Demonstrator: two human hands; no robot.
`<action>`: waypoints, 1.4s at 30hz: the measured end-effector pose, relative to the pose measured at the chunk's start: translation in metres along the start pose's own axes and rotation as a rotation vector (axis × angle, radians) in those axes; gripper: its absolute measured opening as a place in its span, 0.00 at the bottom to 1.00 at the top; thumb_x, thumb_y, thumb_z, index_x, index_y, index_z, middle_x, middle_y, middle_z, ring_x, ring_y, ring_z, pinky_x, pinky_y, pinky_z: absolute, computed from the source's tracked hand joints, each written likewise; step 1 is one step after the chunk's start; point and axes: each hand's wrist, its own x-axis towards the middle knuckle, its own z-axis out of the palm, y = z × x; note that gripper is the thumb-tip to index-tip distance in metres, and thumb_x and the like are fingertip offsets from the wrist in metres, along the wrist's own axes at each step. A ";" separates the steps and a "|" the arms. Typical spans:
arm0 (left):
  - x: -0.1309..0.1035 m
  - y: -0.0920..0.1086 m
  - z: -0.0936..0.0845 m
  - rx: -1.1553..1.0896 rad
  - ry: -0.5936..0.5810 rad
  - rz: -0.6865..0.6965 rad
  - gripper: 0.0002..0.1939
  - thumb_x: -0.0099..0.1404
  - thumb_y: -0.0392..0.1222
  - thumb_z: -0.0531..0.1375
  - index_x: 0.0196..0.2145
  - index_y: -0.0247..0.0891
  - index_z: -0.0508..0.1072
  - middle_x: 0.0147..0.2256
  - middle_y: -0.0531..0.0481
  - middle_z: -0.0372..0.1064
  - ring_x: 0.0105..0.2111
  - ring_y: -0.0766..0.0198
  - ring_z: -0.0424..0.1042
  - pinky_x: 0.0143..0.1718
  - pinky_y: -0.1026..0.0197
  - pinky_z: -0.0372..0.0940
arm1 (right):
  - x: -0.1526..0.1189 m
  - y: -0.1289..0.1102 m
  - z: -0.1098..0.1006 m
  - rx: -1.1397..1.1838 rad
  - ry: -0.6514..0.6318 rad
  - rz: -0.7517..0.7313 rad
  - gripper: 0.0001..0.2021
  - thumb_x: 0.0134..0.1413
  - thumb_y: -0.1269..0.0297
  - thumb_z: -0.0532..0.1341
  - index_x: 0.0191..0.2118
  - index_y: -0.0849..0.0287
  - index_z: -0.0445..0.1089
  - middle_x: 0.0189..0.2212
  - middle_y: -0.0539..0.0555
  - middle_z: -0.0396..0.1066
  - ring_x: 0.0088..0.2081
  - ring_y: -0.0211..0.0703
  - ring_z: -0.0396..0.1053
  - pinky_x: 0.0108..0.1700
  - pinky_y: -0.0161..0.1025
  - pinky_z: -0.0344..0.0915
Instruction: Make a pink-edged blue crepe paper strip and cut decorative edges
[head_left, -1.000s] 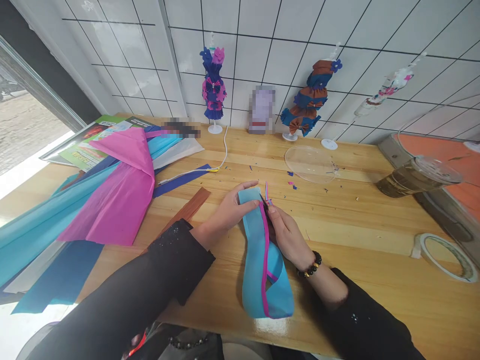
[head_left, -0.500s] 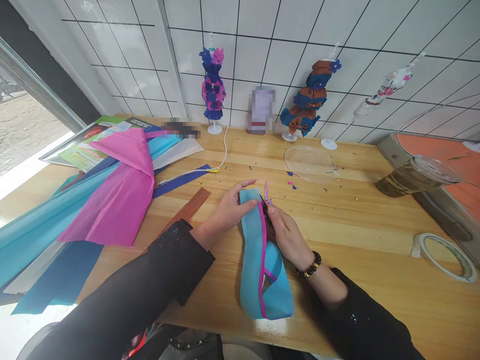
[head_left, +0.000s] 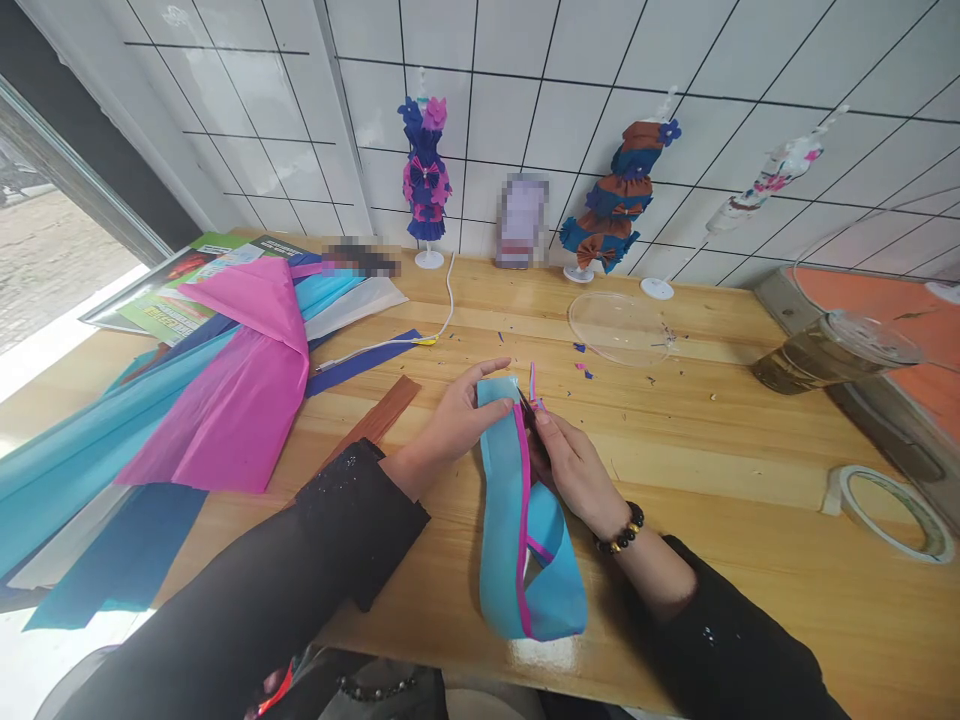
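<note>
A light blue strip with a pink edge (head_left: 501, 520) hangs in a loop over the wooden table. Its upper end is pinched between thumb and fingers of my left hand (head_left: 466, 408). My right hand (head_left: 576, 462) is closed on dark scissors (head_left: 527, 407), whose blades meet the strip's top right corner; their handles are mostly hidden by the fingers. A thin pink and blue sliver (head_left: 533, 382) stands up beside the blades, near my right fingertips.
Pink cloth (head_left: 247, 390) and blue strips lie left, with a brown strip (head_left: 379, 412) nearer. Behind stand small dressed figures (head_left: 426, 185), a phone (head_left: 523, 222) and a clear disc (head_left: 619, 328). At right are a lidded cup (head_left: 832, 352) and tape roll (head_left: 850, 500).
The strip's top end and my left fingertips have shifted very slightly left. Otherwise both hands hold nearly the same pose.
</note>
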 end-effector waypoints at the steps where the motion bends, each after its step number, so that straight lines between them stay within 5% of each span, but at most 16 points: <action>1: 0.000 0.000 0.000 0.001 0.001 -0.001 0.28 0.52 0.37 0.61 0.52 0.36 0.61 0.29 0.52 0.66 0.27 0.69 0.65 0.31 0.65 0.62 | 0.000 0.000 0.000 0.021 -0.019 0.012 0.20 0.56 0.47 0.45 0.24 0.56 0.57 0.16 0.46 0.56 0.19 0.35 0.52 0.21 0.35 0.53; 19: 0.001 -0.002 -0.003 -0.021 0.026 -0.018 0.23 0.58 0.45 0.57 0.51 0.38 0.63 0.27 0.52 0.68 0.26 0.68 0.67 0.31 0.63 0.62 | 0.000 -0.003 0.001 0.031 -0.090 0.022 0.21 0.57 0.47 0.44 0.23 0.57 0.56 0.16 0.46 0.54 0.19 0.35 0.51 0.21 0.34 0.50; 30: 0.003 -0.005 -0.004 0.054 0.101 0.002 0.24 0.56 0.42 0.59 0.51 0.37 0.63 0.25 0.54 0.68 0.24 0.70 0.67 0.27 0.66 0.62 | 0.001 -0.001 0.000 0.058 -0.103 0.055 0.22 0.56 0.45 0.45 0.23 0.58 0.59 0.16 0.47 0.55 0.18 0.34 0.52 0.19 0.33 0.50; 42: 0.002 0.000 0.000 -0.031 0.046 -0.040 0.26 0.54 0.39 0.60 0.51 0.37 0.61 0.25 0.55 0.65 0.23 0.71 0.64 0.26 0.67 0.61 | 0.000 -0.003 0.000 0.084 -0.089 0.066 0.21 0.56 0.46 0.45 0.24 0.57 0.58 0.16 0.46 0.55 0.17 0.34 0.51 0.19 0.33 0.48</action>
